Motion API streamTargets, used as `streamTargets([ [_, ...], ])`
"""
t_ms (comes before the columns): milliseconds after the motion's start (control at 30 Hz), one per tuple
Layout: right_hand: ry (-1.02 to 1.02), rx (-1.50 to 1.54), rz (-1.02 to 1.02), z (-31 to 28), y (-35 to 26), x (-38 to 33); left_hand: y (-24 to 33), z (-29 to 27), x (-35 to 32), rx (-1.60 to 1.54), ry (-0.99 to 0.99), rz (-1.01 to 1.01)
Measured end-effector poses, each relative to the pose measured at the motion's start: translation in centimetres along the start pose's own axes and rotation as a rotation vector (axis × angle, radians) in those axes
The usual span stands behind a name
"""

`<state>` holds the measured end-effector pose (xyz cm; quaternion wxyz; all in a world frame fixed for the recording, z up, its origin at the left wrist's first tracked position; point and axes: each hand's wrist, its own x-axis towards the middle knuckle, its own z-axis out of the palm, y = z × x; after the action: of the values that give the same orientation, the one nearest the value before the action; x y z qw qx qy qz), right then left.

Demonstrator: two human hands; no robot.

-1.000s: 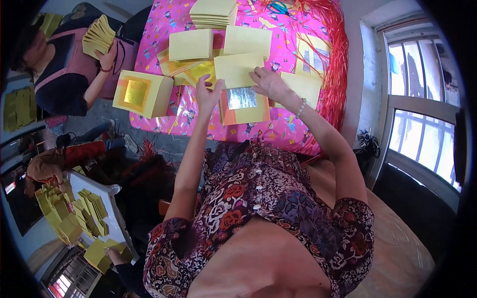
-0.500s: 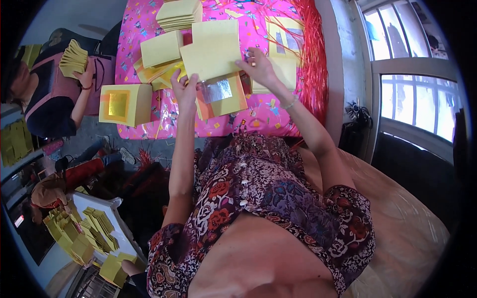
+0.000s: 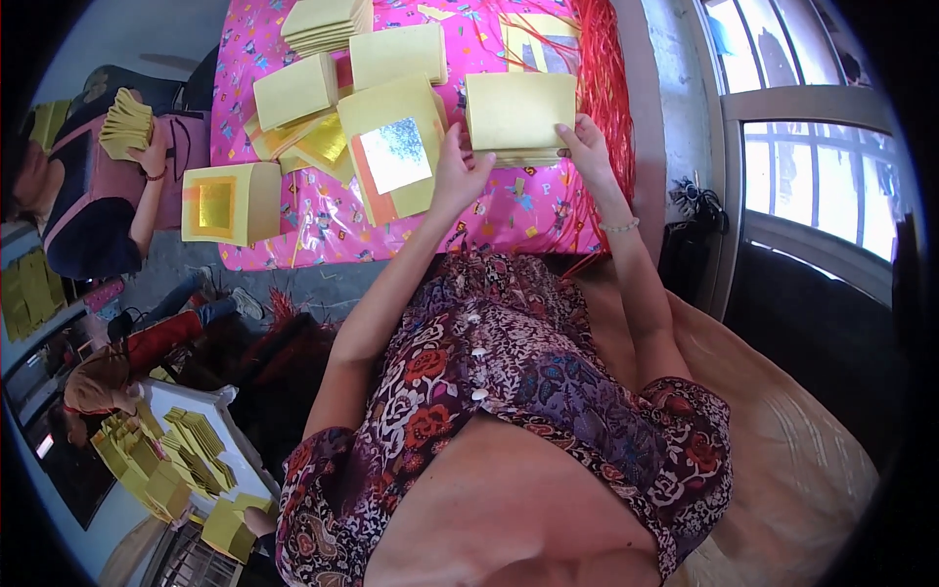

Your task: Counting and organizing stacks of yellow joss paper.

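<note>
We are seeing the left hand [image 3: 462,178] spreading its thumb well apart from its fingers, beside a pale yellow paper stack [image 3: 521,112]; whether it is touching the near left corner, we cannot tell. The right hand [image 3: 589,152] is pinching narrowly, its thumb lying over the stack's near right corner. The stack is sitting between the hands, toward their far side. From the left, we are noticing a thick yellow block [image 3: 259,201] showing a shiny gold square [image 3: 212,205], then slanting matte paper [image 3: 391,103] bearing a mirror-like silver square [image 3: 396,157], just left of the left hand, all resting on a glossy pink table cover [image 3: 494,215]; thin red strands [image 3: 608,108] are trailing along the right.
</note>
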<state>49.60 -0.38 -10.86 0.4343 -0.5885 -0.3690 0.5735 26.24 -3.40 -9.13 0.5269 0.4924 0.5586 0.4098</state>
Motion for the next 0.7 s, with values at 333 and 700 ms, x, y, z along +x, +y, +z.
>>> streamTargets([
  [333, 0.044, -0.177, -0.009, -0.9, 6.9, 3.6, -4.9, 3.3, 1.5, 0.450, -0.029, 0.031],
  [700, 0.116, -0.501, -0.235, -2.2, 9.4, 4.3, -6.9, 4.7, 2.9, 0.533, -0.102, 0.045],
])
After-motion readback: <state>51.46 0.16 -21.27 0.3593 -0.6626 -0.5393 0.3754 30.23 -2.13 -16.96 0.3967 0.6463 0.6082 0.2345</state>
